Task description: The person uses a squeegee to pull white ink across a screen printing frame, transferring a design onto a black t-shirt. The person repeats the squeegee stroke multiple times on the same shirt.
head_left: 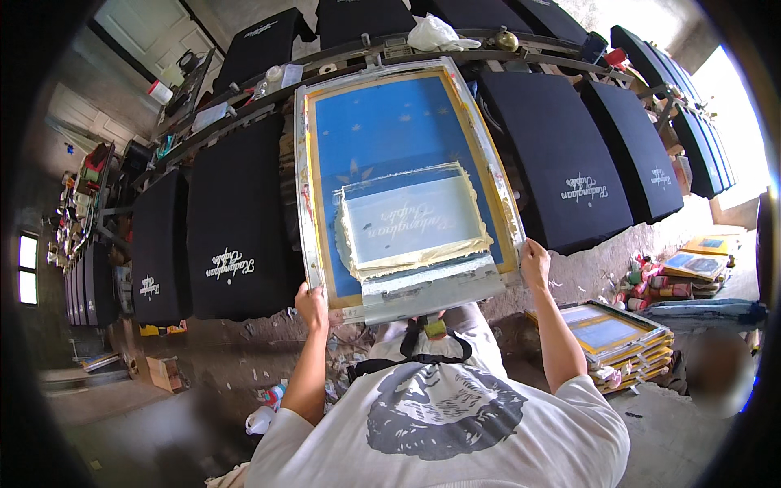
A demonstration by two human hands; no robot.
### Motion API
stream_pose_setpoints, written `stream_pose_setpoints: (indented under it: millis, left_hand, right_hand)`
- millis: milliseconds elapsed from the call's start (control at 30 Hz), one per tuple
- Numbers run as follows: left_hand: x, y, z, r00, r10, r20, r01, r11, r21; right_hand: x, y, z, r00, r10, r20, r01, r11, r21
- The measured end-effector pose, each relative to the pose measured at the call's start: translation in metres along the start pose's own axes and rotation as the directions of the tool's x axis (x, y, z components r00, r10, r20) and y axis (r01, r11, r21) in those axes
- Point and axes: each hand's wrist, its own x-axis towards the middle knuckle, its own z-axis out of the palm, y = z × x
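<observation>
Framed printing screen (pixel 399 146), held between your two hands. The screen serves as the landmark for all places given here. It lies straight in front of your torso, its long axis running away from you and its far end leaning slightly leftward. Your left hand (pixel 311 307) is closed about the near left corner; your right hand (pixel 534 264) is closed on the right rail, a little up from the near right corner. Both grips have hold of the rim only, fingers curled beneath, where their tips are hidden. Neither hand is clearly nearer: the body of the screen extends forward from both, leaving its far end unheld. Whether that end rests on the metal rail (pixel 329 58) cannot be told.

Within the frame, note the blue mesh and, toward its near end, a pale lettered panel (pixel 415 213) with a rough cream border. Just left of the screen is a black cloth-covered board (pixel 236 220); just right, another black board (pixel 557 163). Beyond the far end sits a white plastic bag (pixel 433 34). To the near right, well apart, lies a stack of framed screens (pixel 618 333).
</observation>
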Motion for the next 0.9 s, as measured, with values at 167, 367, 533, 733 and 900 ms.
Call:
stream_pose_setpoints:
  millis: [167,367,533,733,900]
  left_hand:
    - [-0.011,0.014,-0.001,1.0,0.028,0.004,-0.026,0.966,-0.256]
    - [-0.049,0.015,0.037,0.986,-0.036,-0.162,0.016,0.992,-0.123]
    - [-0.101,0.039,0.135,0.976,-0.004,-0.217,-0.044,0.976,-0.215]
    - [-0.196,0.08,0.281,0.974,0.015,-0.228,-0.059,0.981,-0.186]
    - [-0.266,0.122,0.384,0.993,0.061,-0.106,-0.077,0.985,-0.156]
  right_hand:
    - [0.003,-0.013,-0.019,1.0,-0.008,-0.024,0.008,1.0,-0.004]
    - [0.045,-0.008,-0.065,0.999,-0.01,0.05,0.008,0.999,0.049]
    - [0.107,0.06,-0.13,0.998,-0.062,0.014,0.06,0.995,0.082]
    - [0.192,0.166,-0.242,0.996,-0.065,-0.054,0.068,0.996,0.054]
    - [0.243,0.236,-0.329,0.997,-0.047,-0.069,0.048,0.999,0.007]
